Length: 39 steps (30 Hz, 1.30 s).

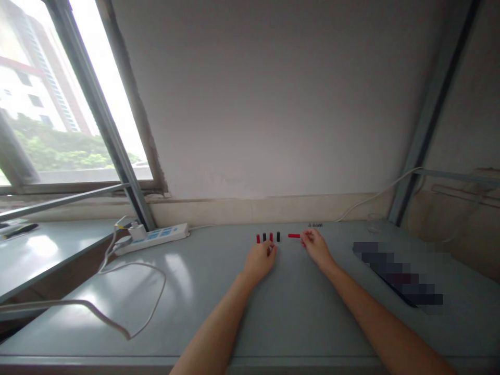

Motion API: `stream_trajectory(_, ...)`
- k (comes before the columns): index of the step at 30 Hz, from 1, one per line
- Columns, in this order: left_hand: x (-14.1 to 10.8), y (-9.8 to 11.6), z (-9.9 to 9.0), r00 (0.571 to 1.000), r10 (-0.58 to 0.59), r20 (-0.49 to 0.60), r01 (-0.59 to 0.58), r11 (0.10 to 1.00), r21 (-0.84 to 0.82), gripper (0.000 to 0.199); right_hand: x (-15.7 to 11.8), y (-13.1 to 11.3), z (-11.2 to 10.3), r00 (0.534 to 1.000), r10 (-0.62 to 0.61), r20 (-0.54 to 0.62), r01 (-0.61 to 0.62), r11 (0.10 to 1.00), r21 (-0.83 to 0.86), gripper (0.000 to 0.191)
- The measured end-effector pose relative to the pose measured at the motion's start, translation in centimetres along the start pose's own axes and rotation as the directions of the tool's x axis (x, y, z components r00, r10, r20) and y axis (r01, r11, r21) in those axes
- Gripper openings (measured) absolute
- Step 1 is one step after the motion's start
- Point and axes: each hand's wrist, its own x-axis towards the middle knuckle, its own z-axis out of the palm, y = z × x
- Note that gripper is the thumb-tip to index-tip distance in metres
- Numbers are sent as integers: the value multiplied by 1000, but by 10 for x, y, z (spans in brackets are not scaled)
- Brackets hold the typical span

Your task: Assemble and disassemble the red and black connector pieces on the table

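Observation:
Several small upright cylinders stand in a short row on the grey tabletop: a red one (258, 238), a black one (264, 237), another red one (271, 237) and another black one (278, 236). Just in front of them is my left hand (260, 259), its fingers curled together; a small dark spot shows at the fingertips, too small to name. My right hand (315, 247) is farther right, with its fingers closed at the right end of a thin red stick (294, 236). The stick lies level and points left toward the row. Its right end is hidden by my fingers.
A white power strip (164, 237) with a plug and a looping white cable (162, 291) lies at the left. Small dark items (315, 225) sit behind my right hand. A blurred dark flat object (398, 278) rests at the right. Metal posts frame the table (156, 333).

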Motion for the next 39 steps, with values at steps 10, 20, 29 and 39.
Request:
stream_trajectory(10, 4, -3, 7, 976, 106, -188, -157, 947, -281, 23, -19, -24, 11, 970, -99, 221, 16, 938, 347, 33)
stream_trajectory(20, 6, -5, 11, 980, 140, -144, -186, 898, -398, 22, -21, -27, 11, 953, -112, 281, -4, 924, 382, 31)
stream_trajectory(29, 5, -1, 1, 980, 79, -182, -146, 911, -386, 19, -21, -26, 8, 948, -117, 295, 14, 944, 328, 23)
stream_trajectory(39, 8, -5, 7, 976, 86, -200, -160, 908, -388, 21, -24, -26, 8, 902, -96, 421, 1, 975, 221, 28)
